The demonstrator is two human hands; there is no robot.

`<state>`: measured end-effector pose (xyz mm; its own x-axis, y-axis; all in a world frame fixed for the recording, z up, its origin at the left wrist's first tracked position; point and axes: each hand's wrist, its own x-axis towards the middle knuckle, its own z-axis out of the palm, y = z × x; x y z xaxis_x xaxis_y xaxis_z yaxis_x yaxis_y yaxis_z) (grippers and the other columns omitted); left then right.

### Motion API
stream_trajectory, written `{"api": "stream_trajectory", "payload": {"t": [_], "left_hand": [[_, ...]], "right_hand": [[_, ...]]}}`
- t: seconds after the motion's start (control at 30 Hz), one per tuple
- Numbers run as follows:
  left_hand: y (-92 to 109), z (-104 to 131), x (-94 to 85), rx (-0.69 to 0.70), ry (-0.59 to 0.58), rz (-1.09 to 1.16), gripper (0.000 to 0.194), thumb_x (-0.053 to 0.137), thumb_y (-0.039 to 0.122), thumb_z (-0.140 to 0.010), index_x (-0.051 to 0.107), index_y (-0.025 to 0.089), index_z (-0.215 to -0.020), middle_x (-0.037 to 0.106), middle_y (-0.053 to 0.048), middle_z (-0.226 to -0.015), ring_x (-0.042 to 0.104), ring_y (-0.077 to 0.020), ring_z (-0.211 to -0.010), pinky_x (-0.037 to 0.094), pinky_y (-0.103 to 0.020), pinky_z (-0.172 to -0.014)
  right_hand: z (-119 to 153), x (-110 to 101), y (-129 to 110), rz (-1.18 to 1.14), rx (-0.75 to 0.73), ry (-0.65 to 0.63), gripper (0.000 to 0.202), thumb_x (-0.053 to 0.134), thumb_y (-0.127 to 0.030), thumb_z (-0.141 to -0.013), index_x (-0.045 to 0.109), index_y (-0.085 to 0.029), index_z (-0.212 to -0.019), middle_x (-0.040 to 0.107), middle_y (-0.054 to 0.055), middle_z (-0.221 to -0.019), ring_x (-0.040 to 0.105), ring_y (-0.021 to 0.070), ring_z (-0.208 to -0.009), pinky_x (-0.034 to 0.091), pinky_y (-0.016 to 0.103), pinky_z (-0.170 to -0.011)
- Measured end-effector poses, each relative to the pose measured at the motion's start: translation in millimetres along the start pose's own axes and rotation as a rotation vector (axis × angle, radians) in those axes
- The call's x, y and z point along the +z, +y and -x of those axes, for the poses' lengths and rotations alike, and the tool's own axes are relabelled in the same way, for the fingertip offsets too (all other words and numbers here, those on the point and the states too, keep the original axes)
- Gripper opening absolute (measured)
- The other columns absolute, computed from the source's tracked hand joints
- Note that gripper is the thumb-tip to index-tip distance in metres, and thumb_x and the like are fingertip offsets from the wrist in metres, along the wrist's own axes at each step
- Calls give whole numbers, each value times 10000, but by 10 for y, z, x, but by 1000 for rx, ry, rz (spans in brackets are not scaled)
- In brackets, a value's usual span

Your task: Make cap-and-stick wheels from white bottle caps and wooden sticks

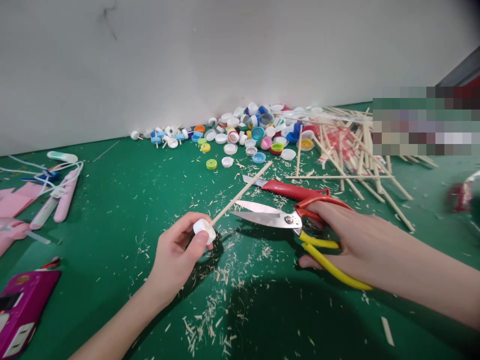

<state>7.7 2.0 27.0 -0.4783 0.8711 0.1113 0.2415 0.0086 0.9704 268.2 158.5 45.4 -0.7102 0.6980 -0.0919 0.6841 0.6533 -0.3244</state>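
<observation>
Between the thumb and fingers of my left hand (176,255) is a white bottle cap (204,231). A thin wooden stick (243,192) sticks out of the cap, slanting up and to the right. My right hand (337,235) holds scissors (277,217) with one red and one yellow handle. The blades are slightly apart and point left, their tips close to the stick's middle. A red utility knife (292,190) with its blade out lies just behind the scissors. Wood shavings (221,280) are scattered below both hands.
Many coloured bottle caps (258,132) are piled by the wall, with capped stick pieces (165,136) to their left. Loose wooden sticks (363,155) lie at right. Pink glue guns (65,195) with white cords and a magenta power box (28,310) sit at left on the green table (108,240).
</observation>
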Motion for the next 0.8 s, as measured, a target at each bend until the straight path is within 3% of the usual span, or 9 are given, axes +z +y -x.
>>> {"api": "stream_trajectory", "payload": {"t": [0.4, 0.8], "left_hand": [[-46, 21, -24, 36, -129, -117, 104, 611, 296, -852, 706, 254, -849, 676, 36, -630, 631, -102, -570, 533, -217, -549], [-55, 42, -37, 18, -123, -118, 117, 624, 316, -846, 722, 257, -868, 679, 33, -648, 630, -105, -567, 531, -222, -550]], "right_hand": [[-6, 25, -41, -46, -11, 96, 710, 579, -858, -713, 628, -249, -1074, 692, 111, -899, 645, 279, -677, 466, 389, -472], [-73, 6, 89, -107, 241, 127, 838, 578, -908, -640, 588, -242, -1147, 673, 83, -832, 592, 231, -618, 442, 366, -544]]}}
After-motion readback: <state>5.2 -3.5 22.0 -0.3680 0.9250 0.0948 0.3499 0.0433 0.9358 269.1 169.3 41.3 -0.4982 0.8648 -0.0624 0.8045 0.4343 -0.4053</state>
